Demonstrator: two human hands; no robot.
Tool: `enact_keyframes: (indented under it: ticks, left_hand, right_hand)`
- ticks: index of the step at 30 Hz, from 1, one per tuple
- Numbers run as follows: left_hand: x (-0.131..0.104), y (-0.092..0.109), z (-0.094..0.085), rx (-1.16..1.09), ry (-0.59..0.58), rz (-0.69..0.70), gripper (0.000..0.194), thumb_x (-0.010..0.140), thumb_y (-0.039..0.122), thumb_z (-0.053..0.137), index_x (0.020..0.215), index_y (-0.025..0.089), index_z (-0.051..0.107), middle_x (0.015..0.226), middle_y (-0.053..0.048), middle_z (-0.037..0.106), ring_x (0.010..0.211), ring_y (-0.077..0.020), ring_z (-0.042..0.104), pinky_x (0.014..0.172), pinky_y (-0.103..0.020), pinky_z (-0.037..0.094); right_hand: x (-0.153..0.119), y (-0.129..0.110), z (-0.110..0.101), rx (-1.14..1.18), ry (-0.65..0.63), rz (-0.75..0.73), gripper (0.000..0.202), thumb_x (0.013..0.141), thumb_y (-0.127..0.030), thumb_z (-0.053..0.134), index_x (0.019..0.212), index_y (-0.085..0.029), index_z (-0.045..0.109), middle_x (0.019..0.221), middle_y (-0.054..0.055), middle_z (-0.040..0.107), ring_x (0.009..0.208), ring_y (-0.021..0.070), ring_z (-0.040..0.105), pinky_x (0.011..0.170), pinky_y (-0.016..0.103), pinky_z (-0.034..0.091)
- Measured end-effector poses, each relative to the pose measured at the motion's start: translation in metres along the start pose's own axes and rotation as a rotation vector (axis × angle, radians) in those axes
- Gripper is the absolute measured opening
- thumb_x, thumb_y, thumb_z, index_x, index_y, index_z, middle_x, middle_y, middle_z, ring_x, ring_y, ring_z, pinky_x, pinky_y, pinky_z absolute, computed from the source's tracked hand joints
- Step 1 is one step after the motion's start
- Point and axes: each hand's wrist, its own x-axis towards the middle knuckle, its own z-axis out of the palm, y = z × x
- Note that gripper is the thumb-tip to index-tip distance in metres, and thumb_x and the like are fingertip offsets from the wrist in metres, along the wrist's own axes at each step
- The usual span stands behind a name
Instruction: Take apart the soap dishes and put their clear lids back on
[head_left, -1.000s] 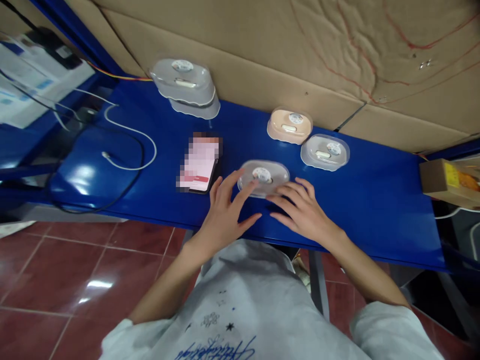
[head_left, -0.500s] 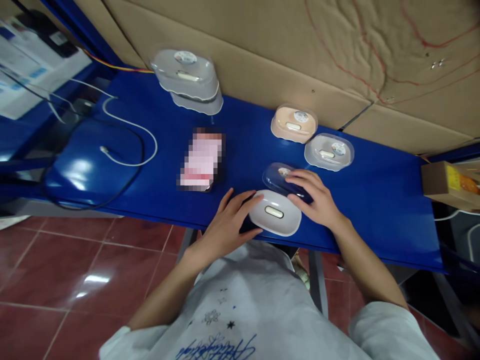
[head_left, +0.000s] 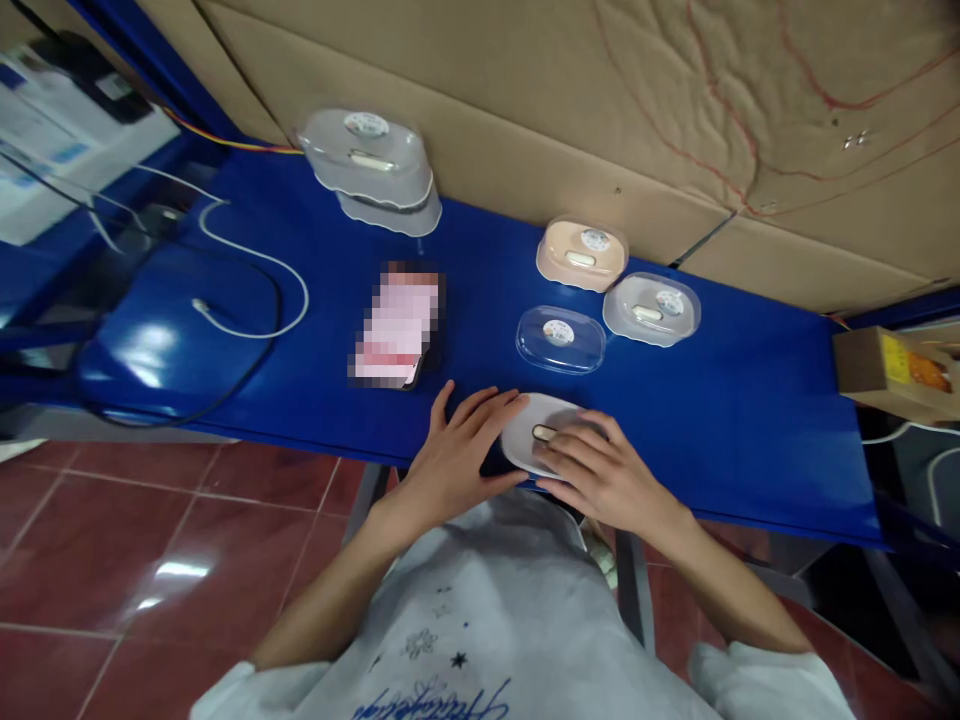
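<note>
A white oval dish (head_left: 525, 436) with a pale pill-shaped piece in its middle, like a soap dish, lies at the table's front edge. My left hand (head_left: 459, 445) holds its left end, index finger along the far rim and thumb at the near rim. My right hand (head_left: 604, 465) reaches over the right end, fingers bent across the dish and onto the pill-shaped piece, thumb by the near edge. The right hand covers much of the dish. Beyond it a clear oval cover (head_left: 559, 340) with a round sticker lies on the table, apart from both hands.
A peach covered dish (head_left: 581, 258) and a white covered dish (head_left: 652, 312) sit at the back of the blue table (head_left: 750, 420). Stacked covered dishes (head_left: 375, 165) stand at back left. Left are a phone (head_left: 397, 325) and cables (head_left: 306, 290); far right, a cardboard box (head_left: 874, 375).
My right hand has let go of the clear cover, which now lies flat, and has moved toward me onto the white dish. My left hand stays on the dish's left end.
</note>
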Motion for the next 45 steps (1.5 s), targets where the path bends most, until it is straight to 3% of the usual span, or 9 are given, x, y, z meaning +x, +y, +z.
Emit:
enact_keyframes:
  ticks: [5,10,14,19,26,30,36,41,45]
  left_hand:
    - [-0.002,-0.003,0.001,-0.045,0.040,0.011,0.089,0.092,0.060,0.079,0.164,0.029,0.037,0.155,-0.013,0.065,0.150,-0.0353,0.054,0.135,-0.066,0.010]
    - [-0.002,-0.003,0.003,-0.009,0.035,0.005,0.090,0.093,0.045,0.082,0.166,0.028,0.033,0.156,-0.015,0.063,0.150,-0.0357,0.054,0.134,-0.067,0.011]
    - [-0.003,-0.004,0.006,-0.022,0.066,-0.004,0.093,0.092,0.044,0.084,0.165,0.025,0.030,0.155,-0.017,0.063,0.149,-0.0366,0.056,0.133,-0.069,0.016]
    - [-0.003,-0.005,0.006,-0.010,0.064,0.014,0.086,0.093,0.042,0.082,0.162,0.025,0.034,0.150,-0.018,0.065,0.147,-0.0372,0.058,0.132,-0.072,0.018]
    - [-0.007,0.001,0.005,-0.003,0.177,0.019,0.076,0.096,0.033,0.079,0.158,0.021,0.038,0.161,-0.023,0.052,0.156,-0.0361,0.048,0.132,-0.068,0.025]
    - [-0.014,0.009,0.004,0.036,0.187,0.078,0.044,0.098,0.029,0.075,0.140,0.026,0.061,0.169,-0.020,0.042,0.161,-0.0392,0.039,0.131,-0.072,0.023]
    - [-0.024,0.012,-0.001,0.030,0.050,0.167,0.007,0.101,0.030,0.072,0.108,0.028,0.074,0.157,-0.011,0.058,0.156,-0.0340,0.045,0.133,-0.071,0.016]
    - [-0.031,0.010,0.000,-0.036,0.001,0.232,0.005,0.103,0.031,0.069,0.103,0.026,0.071,0.153,-0.010,0.061,0.151,-0.0296,0.050,0.134,-0.065,0.018]
    - [-0.031,0.012,0.001,-0.027,0.082,0.188,0.017,0.103,0.036,0.071,0.117,0.028,0.067,0.155,-0.012,0.058,0.151,-0.0312,0.050,0.133,-0.065,0.024]
  right_hand:
    - [0.001,-0.003,0.009,0.274,0.181,0.001,0.028,0.103,-0.019,0.070,0.130,-0.022,0.070,0.108,0.006,0.079,0.107,0.0217,0.073,0.096,0.042,0.058]
    - [0.004,0.003,0.005,0.400,0.243,0.077,0.026,0.100,-0.013,0.072,0.123,-0.024,0.072,0.101,0.003,0.076,0.094,0.0192,0.071,0.087,0.039,0.057]
    - [0.004,0.007,0.000,0.251,0.277,0.061,0.023,0.101,-0.015,0.071,0.123,-0.023,0.072,0.101,0.004,0.077,0.097,0.0201,0.071,0.088,0.039,0.055]
    - [0.009,0.007,0.004,-0.052,0.168,-0.081,0.032,0.103,-0.036,0.074,0.131,-0.020,0.069,0.112,0.006,0.081,0.104,0.0204,0.073,0.093,0.039,0.056]
    - [0.007,0.012,-0.006,-0.198,0.301,-0.153,0.025,0.102,-0.018,0.074,0.126,-0.015,0.071,0.099,0.005,0.082,0.089,0.0188,0.071,0.076,0.035,0.055]
    - [0.004,0.023,-0.018,-0.169,0.402,-0.094,0.037,0.096,-0.011,0.079,0.131,-0.015,0.069,0.103,0.008,0.081,0.094,0.0202,0.071,0.080,0.036,0.056]
    - [0.020,0.033,-0.005,-0.176,0.325,-0.116,0.026,0.100,-0.016,0.076,0.124,-0.014,0.069,0.100,0.008,0.081,0.091,0.0199,0.071,0.080,0.035,0.054]
    - [0.032,0.036,0.003,-0.211,0.178,-0.048,0.022,0.106,-0.012,0.065,0.127,-0.016,0.069,0.115,0.006,0.082,0.105,0.0190,0.074,0.097,0.039,0.049]
    - [0.025,0.018,-0.008,-0.163,0.109,-0.012,0.030,0.110,-0.021,0.060,0.139,-0.020,0.065,0.127,0.007,0.080,0.119,0.0204,0.072,0.115,0.045,0.041]
